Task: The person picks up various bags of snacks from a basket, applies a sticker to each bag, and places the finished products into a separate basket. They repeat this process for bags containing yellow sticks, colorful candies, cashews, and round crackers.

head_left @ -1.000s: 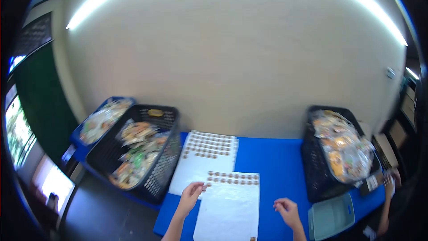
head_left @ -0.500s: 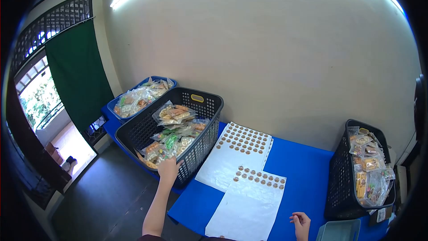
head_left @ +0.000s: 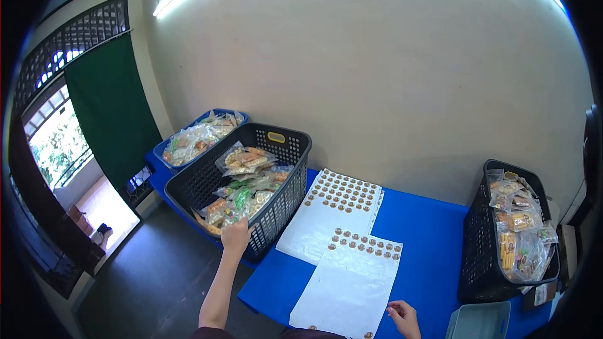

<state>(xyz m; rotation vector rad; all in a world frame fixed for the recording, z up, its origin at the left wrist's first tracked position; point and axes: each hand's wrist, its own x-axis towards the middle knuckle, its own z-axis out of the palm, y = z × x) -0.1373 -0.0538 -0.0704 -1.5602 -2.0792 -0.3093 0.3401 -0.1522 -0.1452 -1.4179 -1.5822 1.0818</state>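
Left hand (head_left: 235, 236) at the near corner of the black basket (head_left: 286, 206), back of the hand toward the camera, fingers partly hidden; cannot tell whether it grips anything. Clear plastic food packets (head_left: 242, 198) lie heaped in that basket, close under the hand. Basket stands beside the sheets at the table's left end, probably so that its contents come within easy arm's reach. Right hand (head_left: 404, 318) loosely curled, finger gap narrow, tips just beside the right edge of the front sheet (head_left: 345, 285); contact and any pinch cannot be told, though the placing would suit steadying the paper. Front sheet overlaps the rear sheet (head_left: 301, 238), perhaps to keep both near; round stickers (head_left: 370, 248) sit mostly along its far end. Edges: basket rim high on the left, a likely snag for the wrist, so lifting over looks safer than dragging. On the right, a strip of blue tabletop (head_left: 427, 232) separates the sheets from the second black basket (head_left: 475, 260), leaving sideways room; the grey-green tray (head_left: 477, 320) bounds it nearer the body.
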